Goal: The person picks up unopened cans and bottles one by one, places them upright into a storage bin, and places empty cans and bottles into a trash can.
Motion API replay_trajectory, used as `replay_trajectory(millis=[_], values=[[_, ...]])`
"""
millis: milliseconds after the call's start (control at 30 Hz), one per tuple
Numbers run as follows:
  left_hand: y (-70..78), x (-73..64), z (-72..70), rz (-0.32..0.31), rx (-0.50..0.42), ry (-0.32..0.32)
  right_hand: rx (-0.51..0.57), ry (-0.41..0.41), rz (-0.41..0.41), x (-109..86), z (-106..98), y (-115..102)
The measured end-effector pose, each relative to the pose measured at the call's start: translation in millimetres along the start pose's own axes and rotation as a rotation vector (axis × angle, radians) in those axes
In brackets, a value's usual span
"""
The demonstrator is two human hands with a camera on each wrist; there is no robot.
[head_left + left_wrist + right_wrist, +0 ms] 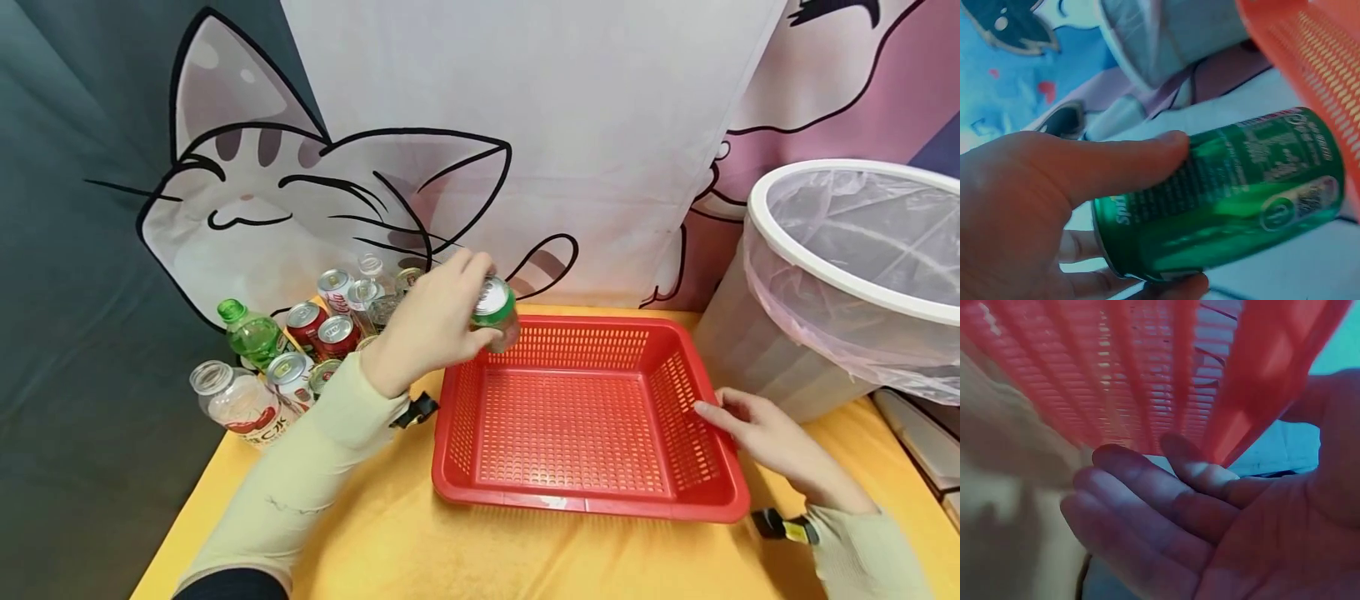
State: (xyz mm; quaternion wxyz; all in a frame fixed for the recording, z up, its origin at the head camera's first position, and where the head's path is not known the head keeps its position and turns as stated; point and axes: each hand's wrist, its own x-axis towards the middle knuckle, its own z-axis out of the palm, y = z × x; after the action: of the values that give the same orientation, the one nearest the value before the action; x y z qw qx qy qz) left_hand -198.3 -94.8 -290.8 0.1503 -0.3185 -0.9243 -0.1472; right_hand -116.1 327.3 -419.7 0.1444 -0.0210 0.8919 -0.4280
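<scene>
My left hand (pixel 431 321) grips a green Sprite can (pixel 1235 194) near one end, thumb on one side and fingers on the other. In the head view the can overlaps the back left corner of a red plastic basket (pixel 558 503). At the basket's right side, my right hand (pixel 767 433) holds the rim, its thumb over the inside and its fingers along the outer wall. The right wrist view shows those fingers (pixel 1147 506) loosely bent under the slotted side. Nothing lies in the basket.
To the left stand several cans and bottles, among them a green bottle (pixel 253 333), a clear labelled bottle (pixel 243 404) and a dark red can (pixel 337 335). A white-rimmed bin (pixel 787 242) with a clear liner stands at right. A printed cat curtain (pixel 600 100) hangs behind the yellow tabletop (pixel 390 533).
</scene>
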Motion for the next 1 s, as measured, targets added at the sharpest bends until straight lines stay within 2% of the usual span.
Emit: replay_trajectory(millis=[133, 300, 500, 633, 733, 867, 1000], values=[[9.9, 19.5, 19.5, 0.038, -0.012, -0.064, 0.030, -0.024, -0.023, 18.9, -5.6, -2.3], [21.2, 40.7, 40.3, 0.103, 0.012, -0.157, 0.105, -0.073, -0.050, 29.3, -5.3, -1.9], [37.3, 61.4, 63.6, 0.181, 0.052, -0.262, 0.150, -0.093, -0.007, 37.9, -6.8, -7.1], [53.6, 69.7, 81.7, 0.221, 0.067, -0.334, 0.181, -0.100, 0.033, 39.9, -9.8, -9.0], [66.4, 73.7, 94.5, 0.248, 0.088, -0.376, 0.167, -0.095, 0.031, 40.1, -10.6, -8.6], [80.1, 78.2, 110.1, 0.269, 0.100, -0.401, 0.148, -0.078, 0.020, 40.1, -8.6, -7.7], [89.5, 83.8, 123.9, 0.259, 0.093, -0.412, 0.110, -0.056, -0.002, 40.2, -5.1, -8.4]])
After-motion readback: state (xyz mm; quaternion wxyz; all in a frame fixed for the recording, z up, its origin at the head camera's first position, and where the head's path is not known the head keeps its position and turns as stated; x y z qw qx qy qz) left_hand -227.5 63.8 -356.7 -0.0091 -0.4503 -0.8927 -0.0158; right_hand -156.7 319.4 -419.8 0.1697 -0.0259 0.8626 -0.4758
